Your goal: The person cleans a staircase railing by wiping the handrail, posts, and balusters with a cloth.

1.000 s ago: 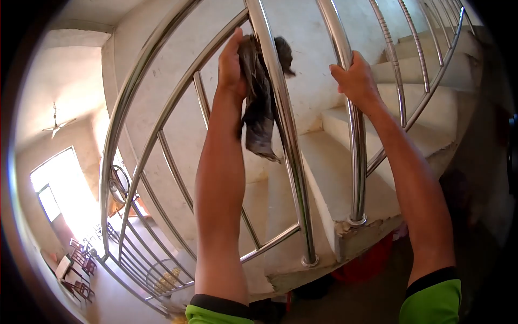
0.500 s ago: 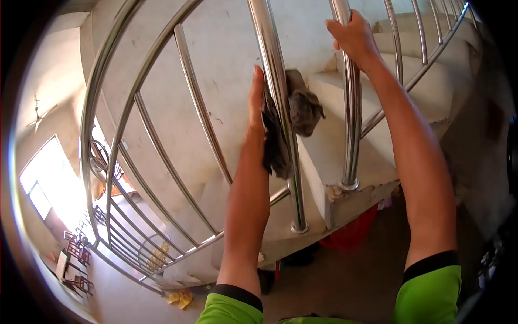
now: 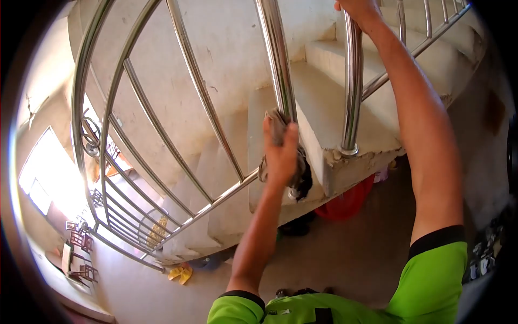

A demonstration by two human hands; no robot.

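Note:
My left hand (image 3: pixel 281 159) is closed around a dark grey rag (image 3: pixel 277 127), which is wrapped about the lower part of a shiny metal railing post (image 3: pixel 276 65). Part of the rag hangs below the hand, close to the post's foot. Up at the top edge, my right hand (image 3: pixel 360 12) grips another metal post (image 3: pixel 353 81) to the right; its fingers are partly cut off by the frame. That post stands upright on a concrete step, its base ring showing.
Concrete stairs (image 3: pixel 345 121) with chipped edges climb to the right behind the railing. Curved rails (image 3: pixel 81 81) sweep down to the left. Beneath the stairs lies a red basin-like object (image 3: pixel 348 205). A yellow item (image 3: pixel 181 274) rests on the floor, and wooden chairs (image 3: pixel 81 240) stand far left.
My left hand has slid down the post with the rag, going from a flat palm to a closed grip. My right hand still holds its post, now higher in view.

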